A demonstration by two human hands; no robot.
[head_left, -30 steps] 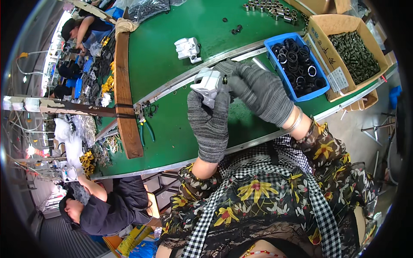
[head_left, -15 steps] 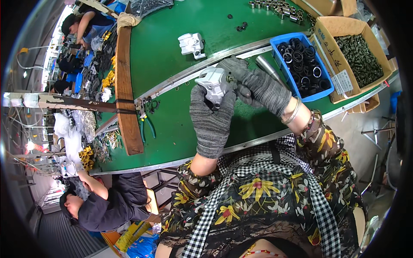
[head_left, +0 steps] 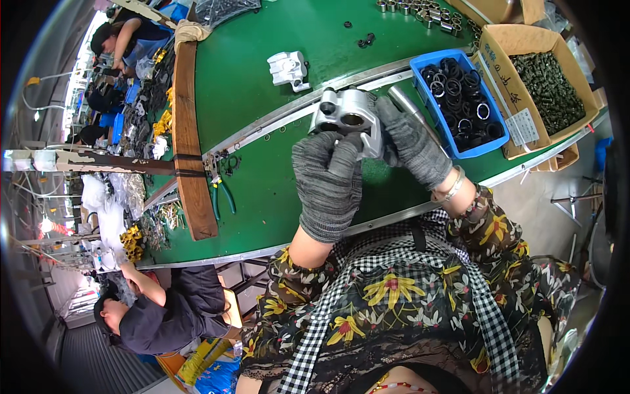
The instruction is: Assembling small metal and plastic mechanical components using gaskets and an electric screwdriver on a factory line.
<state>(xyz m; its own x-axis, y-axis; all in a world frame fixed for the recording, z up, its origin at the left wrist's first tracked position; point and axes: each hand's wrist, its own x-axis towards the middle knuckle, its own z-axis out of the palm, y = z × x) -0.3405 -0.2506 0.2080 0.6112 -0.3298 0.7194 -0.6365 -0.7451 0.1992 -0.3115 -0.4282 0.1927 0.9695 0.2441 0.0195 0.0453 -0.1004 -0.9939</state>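
Observation:
A silver metal brake caliper [head_left: 354,104] is held up over the green table, with two round bores facing up towards me. My left hand [head_left: 327,180], in a grey knitted glove, grips its lower left side, thumb and fingers closed against the metal. At its right side is my gloved right hand [head_left: 417,146], closed against the edge; some of its fingertips are hidden behind the casting. Farther off, a second silver caliper [head_left: 287,70] lies on the table. Just beyond my right hand rests a tapered metal rod [head_left: 408,102].
A blue bin [head_left: 436,121] of black rings stands right, beside a cardboard box [head_left: 508,92] of small dark parts. Metal cups [head_left: 426,14] lie at the back. A metal rail crosses the table. Pliers [head_left: 224,196] lie by a wooden beam [head_left: 189,125]. Two other people work at left.
The caliper has turned so its bores now face me, and it has shifted slightly right. My right hand has moved from the small fitting at its side to the casting's right edge.

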